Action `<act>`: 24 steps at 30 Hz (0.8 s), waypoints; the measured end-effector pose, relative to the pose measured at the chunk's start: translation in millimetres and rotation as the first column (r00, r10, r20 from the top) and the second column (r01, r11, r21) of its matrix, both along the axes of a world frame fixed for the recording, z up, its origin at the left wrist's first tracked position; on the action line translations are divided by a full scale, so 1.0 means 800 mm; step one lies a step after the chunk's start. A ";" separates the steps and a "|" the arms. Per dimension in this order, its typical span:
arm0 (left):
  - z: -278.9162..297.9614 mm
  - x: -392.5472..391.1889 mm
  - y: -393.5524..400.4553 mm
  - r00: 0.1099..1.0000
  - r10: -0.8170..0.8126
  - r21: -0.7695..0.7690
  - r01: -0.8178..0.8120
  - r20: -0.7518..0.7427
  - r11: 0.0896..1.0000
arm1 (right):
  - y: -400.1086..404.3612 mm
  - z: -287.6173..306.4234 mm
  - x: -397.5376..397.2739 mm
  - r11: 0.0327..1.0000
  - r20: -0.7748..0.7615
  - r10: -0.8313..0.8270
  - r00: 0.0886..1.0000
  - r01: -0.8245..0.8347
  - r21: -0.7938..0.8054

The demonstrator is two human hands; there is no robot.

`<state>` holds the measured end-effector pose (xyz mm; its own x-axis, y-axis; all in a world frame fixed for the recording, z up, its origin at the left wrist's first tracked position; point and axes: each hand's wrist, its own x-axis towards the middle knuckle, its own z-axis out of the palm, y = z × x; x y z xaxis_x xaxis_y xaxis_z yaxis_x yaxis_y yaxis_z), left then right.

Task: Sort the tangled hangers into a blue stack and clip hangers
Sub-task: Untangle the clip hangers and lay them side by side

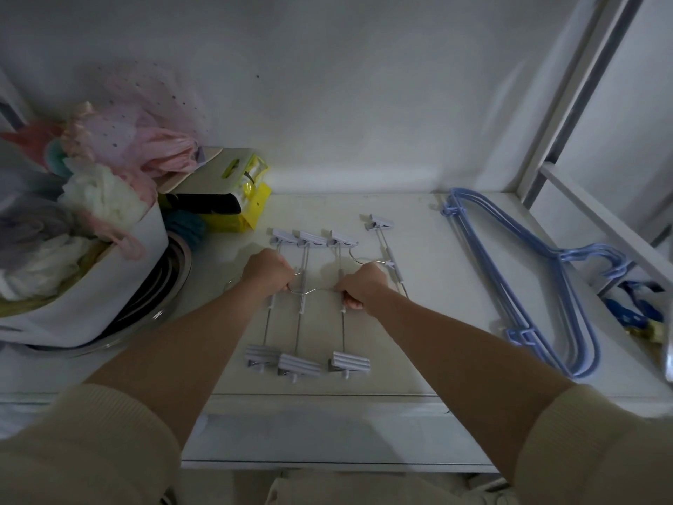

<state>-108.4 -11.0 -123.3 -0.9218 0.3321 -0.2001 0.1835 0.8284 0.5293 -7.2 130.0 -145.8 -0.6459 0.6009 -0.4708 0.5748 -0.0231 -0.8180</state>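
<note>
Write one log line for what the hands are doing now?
left hand: grips clip hangers | right hand: grips same | blue stack: apart, right

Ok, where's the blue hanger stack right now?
In the head view, the blue stack lies flat on the shelf's right side, right of the clip hangers, apart from both hands.

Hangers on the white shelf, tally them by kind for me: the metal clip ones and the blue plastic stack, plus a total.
Metal-rod hangers with grey clips: 4, gripped by the left hand and the right hand
Stack of blue plastic hangers: 1, too overlapped to count singly
Total: 5, counting the stack as one
</note>
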 end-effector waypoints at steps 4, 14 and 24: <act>-0.004 -0.005 0.000 0.999 -0.011 -0.037 0.010 -0.034 0.999 | -0.002 0.003 -0.002 1.000 0.010 0.007 1.000 -0.007 0.018; -0.005 -0.008 -0.006 0.995 -0.074 -0.093 0.067 -0.073 0.993 | -0.006 0.000 0.003 0.998 -0.039 -0.027 0.999 0.024 -0.060; -0.006 -0.007 -0.008 0.974 -0.204 0.007 0.204 0.096 0.979 | -0.002 -0.005 -0.002 1.000 0.006 -0.006 1.000 0.005 0.026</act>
